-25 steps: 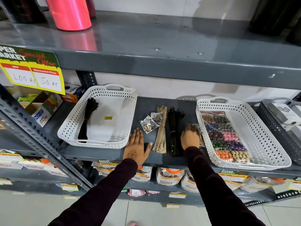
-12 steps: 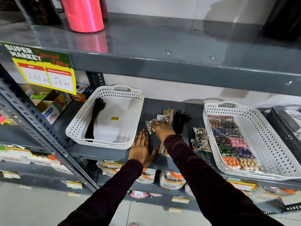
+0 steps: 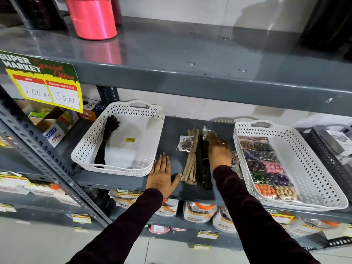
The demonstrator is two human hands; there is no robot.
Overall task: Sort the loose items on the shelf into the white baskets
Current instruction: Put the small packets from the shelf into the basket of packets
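Note:
Two white baskets stand on the grey shelf. The left basket (image 3: 85, 147) holds one black bundle (image 3: 107, 138). Rows of coloured button packets (image 3: 266, 168) fill the right basket (image 3: 237, 141). Between the baskets lie a clear packet (image 3: 184, 143), a tan bundle (image 3: 191, 164) and a black bundle (image 3: 205, 172). My left hand (image 3: 162, 176) rests flat on the shelf beside the left basket, holding nothing. Over the black bundle, my right hand (image 3: 219, 149) pinches a small clear packet (image 3: 207, 131) at its fingertips. More clear packets (image 3: 235, 162) lie partly hidden behind my right wrist.
A pink roll (image 3: 91, 16) stands on the upper shelf. A yellow price sign (image 3: 43, 86) hangs at the left, with cardboard boxes (image 3: 55, 128) behind it. A dark mesh basket (image 3: 327, 159) sits at the far right. Jars (image 3: 200, 210) fill the shelf below.
My right hand went from beside the right basket to the packets left of the tan bundle, took one, and carried it back rightward. My left hand stayed flat.

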